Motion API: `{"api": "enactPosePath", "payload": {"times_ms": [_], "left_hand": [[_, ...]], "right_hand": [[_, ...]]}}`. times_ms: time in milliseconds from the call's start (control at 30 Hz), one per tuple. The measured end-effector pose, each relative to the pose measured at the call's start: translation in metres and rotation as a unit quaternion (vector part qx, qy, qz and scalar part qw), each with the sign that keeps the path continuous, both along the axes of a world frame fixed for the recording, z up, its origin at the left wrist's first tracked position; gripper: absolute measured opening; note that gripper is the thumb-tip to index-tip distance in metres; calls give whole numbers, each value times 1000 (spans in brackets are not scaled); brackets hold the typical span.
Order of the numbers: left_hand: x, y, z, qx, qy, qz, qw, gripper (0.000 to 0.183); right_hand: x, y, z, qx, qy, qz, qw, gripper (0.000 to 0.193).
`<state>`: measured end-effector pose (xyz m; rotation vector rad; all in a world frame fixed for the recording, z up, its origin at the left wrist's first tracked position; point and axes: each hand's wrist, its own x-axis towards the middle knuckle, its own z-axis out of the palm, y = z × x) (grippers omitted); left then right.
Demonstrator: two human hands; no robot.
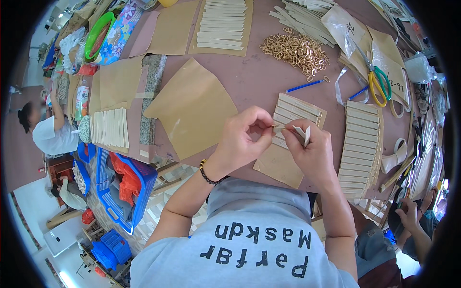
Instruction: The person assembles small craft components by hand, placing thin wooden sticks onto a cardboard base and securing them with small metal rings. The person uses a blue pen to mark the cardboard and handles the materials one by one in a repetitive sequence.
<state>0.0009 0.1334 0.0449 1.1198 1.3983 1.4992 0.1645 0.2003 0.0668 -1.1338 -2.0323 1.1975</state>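
Observation:
My hands meet over the near edge of the table. A small gold metal ring (pixel 274 127) is pinched between the thumb and finger of my left hand (pixel 244 144). A short cream strip (pixel 306 136) is gripped in the fingers of my right hand (pixel 314 152), its loose end standing up; its other end meets the ring between my fingertips. Under my hands lies a brown card (pixel 281 166) with a row of cream strips (pixel 294 106) bearing gold rings. To its right, another card holds a longer row of strips (pixel 361 144).
A pile of gold rings (pixel 297 50) lies beyond my hands, near a blue pen (pixel 305 86). Scissors (pixel 377 79) with yellow and green handles rest on the right. Loose strips (pixel 307 19) lie at the back. A blue basket (pixel 139 197) stands at left; another person's hand (pixel 409 214) shows lower right.

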Motion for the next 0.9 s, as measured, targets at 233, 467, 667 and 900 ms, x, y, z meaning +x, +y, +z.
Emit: {"api": "enactPosePath", "payload": {"times_ms": [233, 467, 667, 900], "left_hand": [[-10, -4, 2, -38, -10, -85, 996, 17], [-10, -7, 3, -110, -103, -80, 985, 13], [-8, -9, -4, -65, -123, -67, 988, 9], [-12, -11, -6, -8, -190, 4, 982, 10]], "right_hand": [[-1, 0, 2, -2, -7, 7, 1000, 11], [-1, -2, 2, -4, -19, 14, 1000, 12], [1, 1, 3, -10, -24, 32, 999, 14], [17, 21, -16, 79, 149, -203, 965, 21]]}}
